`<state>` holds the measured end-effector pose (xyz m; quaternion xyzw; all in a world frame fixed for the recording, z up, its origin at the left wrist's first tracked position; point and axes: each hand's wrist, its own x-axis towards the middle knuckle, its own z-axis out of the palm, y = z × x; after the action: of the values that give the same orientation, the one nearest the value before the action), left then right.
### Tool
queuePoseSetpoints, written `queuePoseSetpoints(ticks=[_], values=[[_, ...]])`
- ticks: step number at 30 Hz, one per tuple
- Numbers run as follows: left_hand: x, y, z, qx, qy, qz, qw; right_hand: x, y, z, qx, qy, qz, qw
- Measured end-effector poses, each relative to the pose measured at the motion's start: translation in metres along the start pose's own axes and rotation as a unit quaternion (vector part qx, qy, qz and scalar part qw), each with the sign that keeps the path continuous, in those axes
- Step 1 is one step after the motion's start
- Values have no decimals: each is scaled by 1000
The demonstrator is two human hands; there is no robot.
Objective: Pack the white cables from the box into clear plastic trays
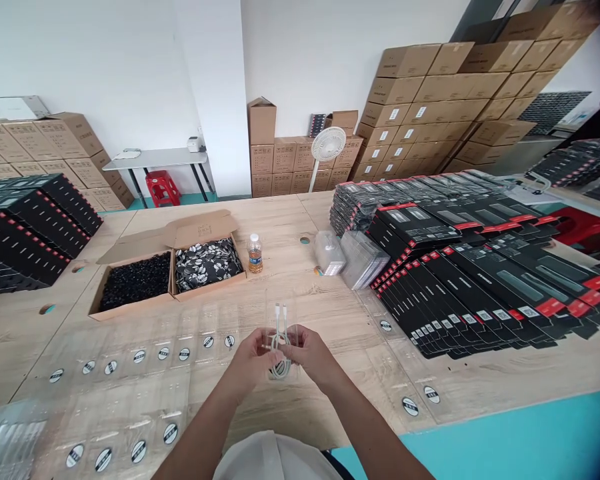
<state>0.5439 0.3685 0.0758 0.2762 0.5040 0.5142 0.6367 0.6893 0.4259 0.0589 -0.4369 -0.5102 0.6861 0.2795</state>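
My left hand (249,360) and my right hand (306,351) meet at the middle of the wooden table, both pinching a coiled white cable (280,353). Two slim white connectors stand upward from the coil. A clear plastic blister tray (280,312) lies directly under and behind the cable, and my fingers partly hide its lower part. Several similar clear trays (163,363) with round black-and-white stickers are spread to my left and in front of me.
An open cardboard box (170,267) holds black items and black-and-white packets. Beyond it stand a water bottle (255,253) and clear plastic bags (353,257). Black boxes with red tabs (470,280) are stacked on the right, with more (30,233) on the left. Cartons line the walls.
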Motion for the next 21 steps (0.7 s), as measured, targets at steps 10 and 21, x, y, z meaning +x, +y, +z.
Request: queuePoseSetpoints(ticks=[10, 21], values=[[6, 7, 11, -203, 14, 50, 978, -15, -13, 10, -118, 16, -61, 991], [-4, 33, 8, -182, -23, -10, 983, -34, -28, 23, -93, -39, -48, 994]])
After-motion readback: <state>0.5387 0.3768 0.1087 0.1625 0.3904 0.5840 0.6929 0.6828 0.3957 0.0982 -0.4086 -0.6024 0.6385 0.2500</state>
